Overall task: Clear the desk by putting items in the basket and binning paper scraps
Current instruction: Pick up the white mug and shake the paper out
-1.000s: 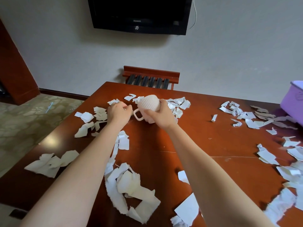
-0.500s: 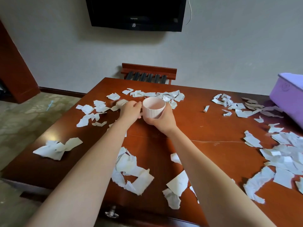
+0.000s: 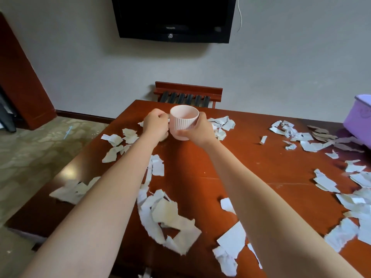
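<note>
- Currently, head view, step in hand: the item-to-basket stage. The ribbed pink mug (image 3: pixel 184 122) is held upright and appears lifted off the worktop (image 3: pixel 251 157), above its far left part.
- Right hand (image 3: pixel 200 131): grip wrapped round the mug's body from the right and from below, thumb on the near face, fingers hidden behind the wall.
- Left hand (image 3: pixel 156 124): grip closed, fingers curled tight against the mug's left side, apparently round the handle, which the hand hides. A pale scrap shows just under this hand; whether it is held cannot be told.
- Mug, appearance: pale pink, matt, vertical ribbing on the wall, smooth band at the rim. The mouth tips slightly toward the camera and the inside looks empty. No chip or crack seen.
- Purple basket (image 3: pixel 359 117): at the far right edge of the frame, only partly in view, well apart from the mug.
- Next move, judged: carry the mug rightward across the worktop, keep it level, and lower it into the basket rather than drop it, since it looks like hard ware.
- Paper scraps (image 3: pixel 172 215): torn white and cream pieces in clusters on the left, near and right parts of the worktop. Binning is not yet done and no bin is in view.
- Progress, judged: early.
</note>
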{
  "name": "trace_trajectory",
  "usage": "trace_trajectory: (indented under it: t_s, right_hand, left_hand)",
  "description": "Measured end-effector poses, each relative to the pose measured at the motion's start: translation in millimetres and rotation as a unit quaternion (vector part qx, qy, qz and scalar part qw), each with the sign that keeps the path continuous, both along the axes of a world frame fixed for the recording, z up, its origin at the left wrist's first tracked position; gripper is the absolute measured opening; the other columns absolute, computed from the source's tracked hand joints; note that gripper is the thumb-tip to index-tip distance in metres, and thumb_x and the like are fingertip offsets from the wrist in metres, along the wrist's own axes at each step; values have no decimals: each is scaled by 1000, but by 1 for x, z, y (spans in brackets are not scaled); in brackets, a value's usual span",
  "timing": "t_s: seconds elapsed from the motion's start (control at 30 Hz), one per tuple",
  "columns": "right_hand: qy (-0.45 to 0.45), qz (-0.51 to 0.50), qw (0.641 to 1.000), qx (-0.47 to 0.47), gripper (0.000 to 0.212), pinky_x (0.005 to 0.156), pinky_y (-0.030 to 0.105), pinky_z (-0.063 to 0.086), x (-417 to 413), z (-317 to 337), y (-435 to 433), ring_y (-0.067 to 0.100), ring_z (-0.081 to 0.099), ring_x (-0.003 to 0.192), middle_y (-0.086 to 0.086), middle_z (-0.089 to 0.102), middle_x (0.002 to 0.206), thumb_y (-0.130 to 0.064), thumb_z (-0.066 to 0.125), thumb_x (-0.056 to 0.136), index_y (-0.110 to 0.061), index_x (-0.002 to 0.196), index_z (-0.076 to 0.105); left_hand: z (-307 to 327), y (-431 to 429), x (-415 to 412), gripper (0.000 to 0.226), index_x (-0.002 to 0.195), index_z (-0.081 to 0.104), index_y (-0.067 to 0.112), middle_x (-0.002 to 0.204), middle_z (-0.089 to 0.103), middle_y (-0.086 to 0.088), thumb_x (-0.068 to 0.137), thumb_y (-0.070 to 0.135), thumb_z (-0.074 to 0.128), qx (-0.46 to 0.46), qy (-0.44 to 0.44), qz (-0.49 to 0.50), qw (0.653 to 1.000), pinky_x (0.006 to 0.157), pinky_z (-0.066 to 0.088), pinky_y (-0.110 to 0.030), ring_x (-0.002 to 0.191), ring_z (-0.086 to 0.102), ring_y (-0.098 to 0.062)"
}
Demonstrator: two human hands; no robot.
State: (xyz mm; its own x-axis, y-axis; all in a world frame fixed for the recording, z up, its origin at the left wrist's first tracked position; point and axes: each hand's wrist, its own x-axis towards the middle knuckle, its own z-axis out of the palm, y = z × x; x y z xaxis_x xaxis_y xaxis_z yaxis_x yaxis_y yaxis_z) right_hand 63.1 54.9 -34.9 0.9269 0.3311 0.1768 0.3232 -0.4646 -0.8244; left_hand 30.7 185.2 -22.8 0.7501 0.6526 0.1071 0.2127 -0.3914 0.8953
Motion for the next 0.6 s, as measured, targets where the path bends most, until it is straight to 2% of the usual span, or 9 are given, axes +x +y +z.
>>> trace_trajectory:
  t_s: [0.07, 0.17, 0.27, 0.4, 0.53, 0.6]
  right_hand:
    - [3, 11, 1000, -3, 87, 78, 24, 44, 15, 3, 22, 22, 49, 123, 5, 49, 136, -32, 82, 71, -10, 139, 30]
    - [13, 30, 999, -15, 90, 81, 27, 47, 38, 6, 62, 22, 49, 124, 5, 48, 137, -35, 82, 71, -11, 140, 29]
    - [19, 47, 998, -27, 90, 84, 30, 48, 64, 6, 103, 24, 49, 123, 6, 49, 136, -34, 83, 70, -10, 138, 30]
    - [29, 73, 995, -58, 91, 86, 31, 47, 94, 4, 144, 26, 48, 124, 7, 48, 137, -33, 82, 71, -8, 140, 27]
    - [25, 82, 994, -75, 92, 87, 34, 48, 114, -5, 170, 27, 50, 122, 9, 51, 134, -36, 83, 70, -6, 139, 29]
    - [25, 79, 993, -82, 92, 87, 34, 49, 123, -10, 177, 27, 51, 121, 9, 52, 133, -37, 83, 70, -6, 138, 30]
  left_hand:
    - [2, 22, 12, 25, 117, 58, 13, 115, 61, -5, 98, 18, 42, 5, -9, 9, 1000, 80, 55, -32, 99, 61, -23]
    - [3, 60, 32, 25, 114, 59, 11, 112, 63, -7, 97, 17, 43, 3, -6, 16, 1000, 76, 54, -29, 98, 63, -26]
    - [1, 99, 52, 22, 106, 62, 9, 109, 66, -11, 95, 16, 43, -14, -9, 25, 1000, 83, 53, -37, 94, 65, -31]
    - [-10, 138, 76, 19, 100, 62, 9, 107, 67, -14, 93, 14, 45, -34, -2, 50, 998, 82, 52, -35, 93, 65, -33]
    - [-20, 158, 93, 25, 105, 63, 7, 109, 66, -14, 92, 14, 43, -26, 4, 66, 997, 90, 51, -42, 97, 64, -34]
    - [-22, 162, 98, 27, 107, 63, 6, 108, 66, -14, 93, 12, 41, -24, 0, 66, 998, 90, 50, -42, 98, 64, -33]
